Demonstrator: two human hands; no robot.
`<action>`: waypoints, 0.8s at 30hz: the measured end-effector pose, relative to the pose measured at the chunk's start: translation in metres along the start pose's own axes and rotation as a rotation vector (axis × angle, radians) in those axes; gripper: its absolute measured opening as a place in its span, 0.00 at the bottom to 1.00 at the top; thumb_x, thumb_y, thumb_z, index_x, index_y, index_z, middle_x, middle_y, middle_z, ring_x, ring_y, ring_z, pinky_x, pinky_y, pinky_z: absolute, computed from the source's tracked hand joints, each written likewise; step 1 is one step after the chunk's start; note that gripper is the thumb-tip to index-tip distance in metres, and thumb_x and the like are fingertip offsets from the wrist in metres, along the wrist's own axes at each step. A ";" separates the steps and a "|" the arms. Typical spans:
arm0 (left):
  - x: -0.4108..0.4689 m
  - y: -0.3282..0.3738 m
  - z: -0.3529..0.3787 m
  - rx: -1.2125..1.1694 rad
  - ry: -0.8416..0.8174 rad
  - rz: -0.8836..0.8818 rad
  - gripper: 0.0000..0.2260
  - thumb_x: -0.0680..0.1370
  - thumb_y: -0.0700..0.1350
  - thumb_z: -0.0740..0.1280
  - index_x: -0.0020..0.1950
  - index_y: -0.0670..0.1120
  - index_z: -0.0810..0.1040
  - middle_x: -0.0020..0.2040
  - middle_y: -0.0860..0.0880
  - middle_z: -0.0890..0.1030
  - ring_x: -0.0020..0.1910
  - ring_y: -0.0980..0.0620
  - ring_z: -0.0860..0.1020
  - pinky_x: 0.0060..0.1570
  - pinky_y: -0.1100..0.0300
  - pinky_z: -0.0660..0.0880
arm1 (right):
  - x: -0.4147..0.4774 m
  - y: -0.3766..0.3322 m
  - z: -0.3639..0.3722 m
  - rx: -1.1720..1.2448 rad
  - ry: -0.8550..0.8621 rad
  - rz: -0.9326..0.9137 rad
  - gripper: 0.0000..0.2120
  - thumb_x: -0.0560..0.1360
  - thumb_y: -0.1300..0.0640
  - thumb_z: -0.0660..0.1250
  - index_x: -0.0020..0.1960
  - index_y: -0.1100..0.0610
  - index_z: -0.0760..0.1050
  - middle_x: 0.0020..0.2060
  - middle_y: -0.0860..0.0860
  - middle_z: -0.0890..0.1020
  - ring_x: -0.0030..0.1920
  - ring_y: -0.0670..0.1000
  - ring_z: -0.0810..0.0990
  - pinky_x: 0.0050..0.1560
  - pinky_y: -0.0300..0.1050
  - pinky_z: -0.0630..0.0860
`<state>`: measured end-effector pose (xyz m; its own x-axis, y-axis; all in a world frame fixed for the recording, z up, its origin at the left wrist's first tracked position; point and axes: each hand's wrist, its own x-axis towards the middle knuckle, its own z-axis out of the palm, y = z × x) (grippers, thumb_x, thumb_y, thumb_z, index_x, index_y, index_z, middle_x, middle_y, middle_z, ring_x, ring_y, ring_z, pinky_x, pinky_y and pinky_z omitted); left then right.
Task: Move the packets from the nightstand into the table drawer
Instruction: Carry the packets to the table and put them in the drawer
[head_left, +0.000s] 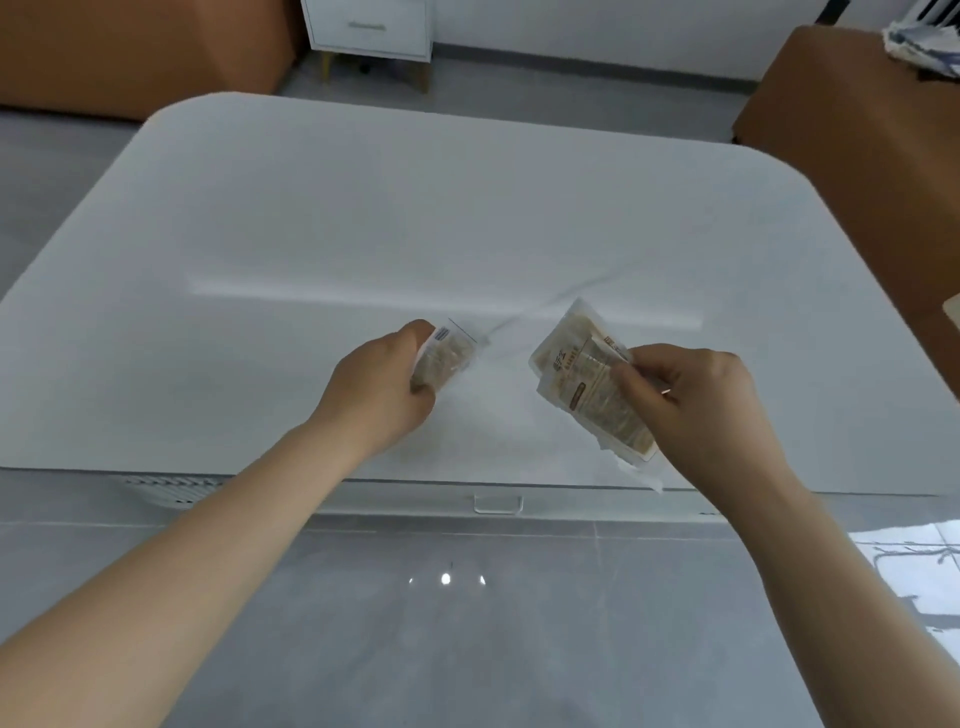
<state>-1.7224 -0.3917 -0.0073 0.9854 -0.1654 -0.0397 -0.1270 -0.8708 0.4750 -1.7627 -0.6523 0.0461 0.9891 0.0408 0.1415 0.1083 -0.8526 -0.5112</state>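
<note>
Both arms reach out over the white bench (415, 208), forearms bare, hands above its near half. The left hand (382, 387) is curled round a small packet (448, 358), thumb on top & fingers underneath. It's clear wrap w/ tan-brown contents & a white label at the far end; only part shows past the knuckles. The right hand (696, 400) pinches a packet stack (587, 384), thumb across the front, fingers behind. Looks like two flat pkts overlapped, but can't tell the exact count. Beige w/ printing & a brown label, tilted so one end points up-left & the other hangs over the bench's near edge. The two lots are near each other but apart, a strip of bench top btw them. Whether either touches the top or is held just above it, can't tell.

Under the near edge the drawer (571, 500) front sits flush, pushed in, w/ a small white handle (497, 504) at mid, roughly below the gap btw the hands.

Far side of the room: a white nightstand (369, 28) on pale wooden legs by the wall, one drawer front showing. An orange-brown piece (130, 52) of upholstered furniture stands left of it; a second orange-brown piece (857, 156) is on the right w/ a crumpled white-blue bundle (924, 47) on top. Grey tile floor (311, 649) w/ lamp glare near my side.
</note>
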 end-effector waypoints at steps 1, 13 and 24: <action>0.004 -0.005 0.009 0.038 0.018 0.031 0.13 0.72 0.39 0.64 0.55 0.47 0.71 0.39 0.48 0.78 0.35 0.47 0.75 0.31 0.57 0.70 | 0.002 0.005 0.009 0.006 0.021 -0.006 0.16 0.77 0.56 0.63 0.33 0.62 0.72 0.28 0.60 0.71 0.28 0.54 0.62 0.28 0.44 0.60; 0.023 -0.058 0.070 0.223 0.144 0.256 0.12 0.73 0.36 0.66 0.54 0.46 0.76 0.50 0.49 0.78 0.48 0.45 0.72 0.41 0.55 0.70 | 0.001 0.029 0.045 -0.082 0.180 -0.096 0.15 0.77 0.56 0.62 0.36 0.64 0.75 0.28 0.62 0.73 0.32 0.61 0.69 0.28 0.46 0.62; -0.064 -0.034 0.063 -0.006 0.216 0.342 0.08 0.74 0.48 0.70 0.51 0.48 0.79 0.48 0.54 0.78 0.46 0.53 0.74 0.46 0.61 0.71 | -0.052 0.010 0.020 -0.049 0.176 -0.077 0.15 0.77 0.58 0.63 0.33 0.64 0.73 0.27 0.62 0.70 0.28 0.52 0.61 0.28 0.43 0.56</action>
<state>-1.7881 -0.3805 -0.0760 0.8877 -0.3431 0.3070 -0.4514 -0.7795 0.4342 -1.8106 -0.6527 0.0166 0.9449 0.0194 0.3267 0.1740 -0.8752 -0.4514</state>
